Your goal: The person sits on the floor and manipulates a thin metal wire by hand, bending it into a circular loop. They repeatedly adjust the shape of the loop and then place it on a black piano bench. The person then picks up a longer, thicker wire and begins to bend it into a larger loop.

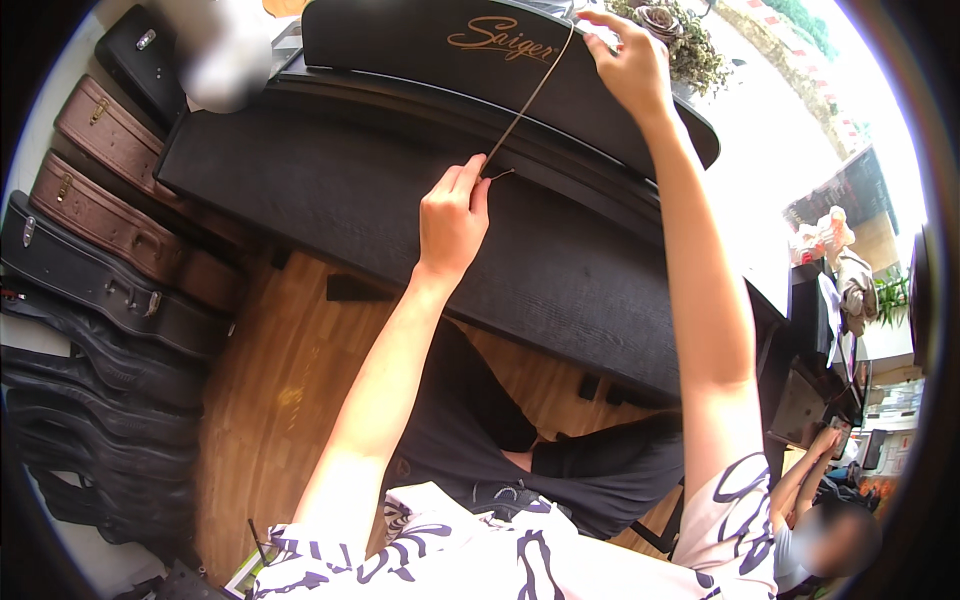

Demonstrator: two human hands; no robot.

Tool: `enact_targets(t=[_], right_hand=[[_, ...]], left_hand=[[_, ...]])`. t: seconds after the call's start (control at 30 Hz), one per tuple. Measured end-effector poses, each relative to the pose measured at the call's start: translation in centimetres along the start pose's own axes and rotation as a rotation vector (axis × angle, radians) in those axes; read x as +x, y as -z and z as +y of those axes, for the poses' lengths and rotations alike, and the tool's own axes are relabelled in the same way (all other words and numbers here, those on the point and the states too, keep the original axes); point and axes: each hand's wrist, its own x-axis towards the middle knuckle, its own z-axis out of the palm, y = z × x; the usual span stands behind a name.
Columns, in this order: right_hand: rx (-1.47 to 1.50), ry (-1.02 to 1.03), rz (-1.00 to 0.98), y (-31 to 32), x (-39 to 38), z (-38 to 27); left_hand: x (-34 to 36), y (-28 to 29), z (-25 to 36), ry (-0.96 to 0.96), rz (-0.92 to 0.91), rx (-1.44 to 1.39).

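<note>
A thin brownish string (530,97) is drawn taut on a slant between my two hands, above a black piano (350,165). My left hand (453,220) pinches its lower end over the closed lid, and a short curled tail sticks out past the fingers. Higher up and to the right, my right hand (632,68) has thumb and fingertips drawn together at the string's upper end. The exact grip there is small and partly washed out by bright light. Behind the string stands the piano's black music rest (400,40), with gold lettering.
Brown instrument cases (110,215) and a black case (90,270) line the left side, with soft black bags (110,400) nearer. Dried flowers (680,45) stand behind my right hand. At the lower right another person (790,550) sits, hands raised around a small object.
</note>
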Motion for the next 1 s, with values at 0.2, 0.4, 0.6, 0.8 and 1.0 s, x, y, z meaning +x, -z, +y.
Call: enact_targets(t=[0.2,0.4,0.6,0.8,1.0], right_hand=[[0.383,0.028,0.120,-1.8,-14.1,-6.7],[0.371,-0.089,-0.066,-5.5,-21.1,-6.2],[0.437,-0.076,-0.036,-3.8,-23.6,-6.3],[0.716,-0.143,-0.090,12.2,-24.2,-10.7],[0.697,0.337,0.236,27.2,-23.9,-15.1]], left_hand=[[0.6,-0.1,-0.2,-0.117,0.030,0.111],[0.6,-1.3,-0.1,-0.182,-0.057,0.110],[0.9,-0.8,0.3,-0.117,-0.084,0.151],[0.5,-1.6,1.0,-0.081,-0.150,0.103],[1.0,0.0,0.8,-0.079,-0.103,0.197]])
